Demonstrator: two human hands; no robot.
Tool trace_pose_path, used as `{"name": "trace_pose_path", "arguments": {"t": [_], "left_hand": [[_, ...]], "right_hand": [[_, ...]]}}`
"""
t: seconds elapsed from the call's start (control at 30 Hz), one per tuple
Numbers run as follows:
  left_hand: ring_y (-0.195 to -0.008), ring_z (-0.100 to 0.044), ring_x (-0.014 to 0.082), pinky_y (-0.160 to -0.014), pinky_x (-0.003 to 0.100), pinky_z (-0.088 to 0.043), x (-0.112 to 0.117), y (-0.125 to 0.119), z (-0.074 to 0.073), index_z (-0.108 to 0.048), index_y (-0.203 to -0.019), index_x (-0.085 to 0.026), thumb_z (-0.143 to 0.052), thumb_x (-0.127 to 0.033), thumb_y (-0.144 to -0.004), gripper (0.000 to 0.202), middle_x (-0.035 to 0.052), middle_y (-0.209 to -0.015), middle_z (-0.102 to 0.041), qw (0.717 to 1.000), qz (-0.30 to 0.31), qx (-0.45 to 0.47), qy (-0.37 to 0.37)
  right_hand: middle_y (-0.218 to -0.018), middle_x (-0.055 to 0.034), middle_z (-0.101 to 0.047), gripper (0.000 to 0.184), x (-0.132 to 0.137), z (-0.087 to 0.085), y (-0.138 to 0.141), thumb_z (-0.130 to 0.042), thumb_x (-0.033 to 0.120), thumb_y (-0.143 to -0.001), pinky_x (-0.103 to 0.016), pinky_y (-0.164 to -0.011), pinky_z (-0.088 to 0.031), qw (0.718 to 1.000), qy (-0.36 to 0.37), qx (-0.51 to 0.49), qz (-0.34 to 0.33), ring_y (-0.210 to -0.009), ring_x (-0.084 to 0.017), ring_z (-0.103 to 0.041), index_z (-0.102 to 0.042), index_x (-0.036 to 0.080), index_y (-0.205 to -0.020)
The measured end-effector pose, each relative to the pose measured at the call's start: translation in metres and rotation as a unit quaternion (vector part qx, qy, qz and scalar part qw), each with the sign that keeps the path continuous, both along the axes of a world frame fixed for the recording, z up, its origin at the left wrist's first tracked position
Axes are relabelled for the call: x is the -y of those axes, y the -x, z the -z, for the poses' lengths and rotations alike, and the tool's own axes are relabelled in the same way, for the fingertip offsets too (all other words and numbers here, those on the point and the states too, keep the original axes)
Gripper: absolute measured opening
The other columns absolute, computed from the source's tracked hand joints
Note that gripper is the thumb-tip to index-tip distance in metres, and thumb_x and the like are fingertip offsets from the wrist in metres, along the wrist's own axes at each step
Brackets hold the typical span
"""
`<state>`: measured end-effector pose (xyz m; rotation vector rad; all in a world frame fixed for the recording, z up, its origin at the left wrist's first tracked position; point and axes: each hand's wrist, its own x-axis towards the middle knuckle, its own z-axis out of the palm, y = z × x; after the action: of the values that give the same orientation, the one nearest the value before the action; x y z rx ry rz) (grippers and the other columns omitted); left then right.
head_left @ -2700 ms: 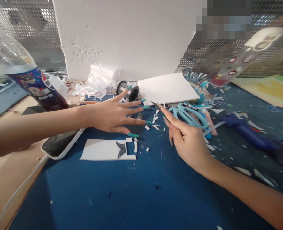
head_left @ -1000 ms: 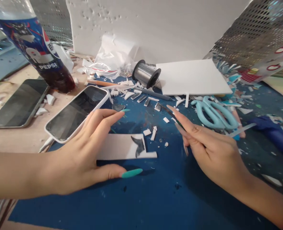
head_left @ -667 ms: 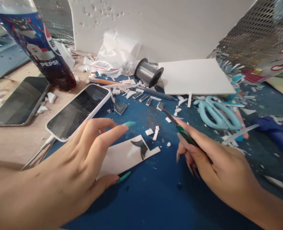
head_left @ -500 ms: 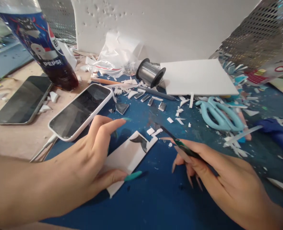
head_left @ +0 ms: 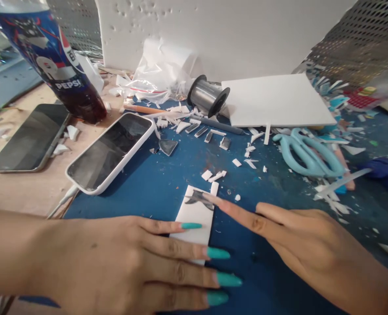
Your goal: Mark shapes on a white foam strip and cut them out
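Observation:
A white foam strip (head_left: 194, 236) lies on the dark blue mat, with a dark grey curved piece (head_left: 197, 199) on its far end. My left hand (head_left: 141, 262) lies palm down across the near part of the strip, fingers stretched flat and long teal nails pointing right. From the right, my right hand (head_left: 299, 245) reaches over with its index finger extended, the nail tip at the grey piece. Its other fingers are curled under and mostly hidden; whatever they hold cannot be seen. Small white offcuts (head_left: 213, 176) lie just beyond the strip.
Light blue scissors (head_left: 308, 153) lie at right among scraps. Farther back are a spool (head_left: 209, 96), a white sheet (head_left: 279, 100) and a plastic bag (head_left: 157, 74). Two phones (head_left: 110, 151) and a Pepsi bottle (head_left: 62, 83) are at left. Several grey pieces (head_left: 225, 143) lie mid-mat.
My left hand has flattened and come nearer across the strip, which has turned. My right hand has moved left, index finger now at the grey piece; the dark slim tool it held is out of sight.

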<state>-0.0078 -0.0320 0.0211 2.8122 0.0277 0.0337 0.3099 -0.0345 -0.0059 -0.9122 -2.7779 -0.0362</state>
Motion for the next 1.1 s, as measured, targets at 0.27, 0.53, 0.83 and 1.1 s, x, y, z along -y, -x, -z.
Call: {"name": "trace_pose_path", "arguments": {"t": [0.27,0.53,0.83,1.1], "left_hand": [[-0.155,-0.039,0.0134,-0.129,0.022,-0.029,0.018,-0.003,0.015,-0.053,-0.156,-0.016,-0.043,-0.034,-0.110,0.051,-0.0031,-0.165,-0.032,0.985,-0.108,0.018,0.132],[-0.150,-0.051,0.0113,-0.124,0.022,-0.039,0.006,-0.012,0.014,-0.055,-0.156,-0.021,-0.035,-0.033,-0.111,0.051,-0.0040,-0.163,-0.047,0.998,-0.053,0.003,-0.025],[-0.154,-0.043,0.0083,-0.124,0.019,-0.037,-0.017,-0.026,0.008,-0.062,-0.151,-0.028,-0.028,-0.031,-0.101,0.061,-0.0160,-0.158,-0.053,0.997,0.036,0.028,-0.068],[-0.150,-0.048,0.0072,-0.123,0.016,-0.037,-0.021,-0.031,0.005,-0.064,-0.150,-0.024,-0.028,-0.025,-0.098,0.063,-0.0155,-0.156,-0.055,0.999,0.037,0.012,-0.002]], "right_hand": [[-0.074,0.0058,-0.053,0.080,0.008,0.007,0.003,-0.030,-0.001,-0.099,-0.032,-0.049,-0.048,0.999,-0.031,0.017,-0.019,-0.049,-0.013,-0.056,-0.017,0.029,-0.172],[-0.081,0.0019,-0.063,0.086,0.007,0.007,0.006,-0.033,-0.003,-0.095,-0.030,-0.054,-0.053,0.999,-0.026,0.011,-0.024,-0.058,-0.014,-0.066,-0.015,0.029,-0.173],[-0.090,-0.0035,-0.071,0.077,0.002,0.007,0.004,-0.029,0.005,-0.101,-0.035,-0.049,-0.052,0.999,-0.039,0.018,-0.029,-0.060,-0.018,-0.068,-0.014,0.030,-0.173],[-0.089,-0.0018,-0.071,0.089,-0.004,-0.003,0.006,-0.029,-0.002,-0.095,-0.034,-0.052,-0.054,0.997,-0.016,0.068,-0.042,-0.060,-0.017,-0.069,-0.002,0.031,-0.173]]}}
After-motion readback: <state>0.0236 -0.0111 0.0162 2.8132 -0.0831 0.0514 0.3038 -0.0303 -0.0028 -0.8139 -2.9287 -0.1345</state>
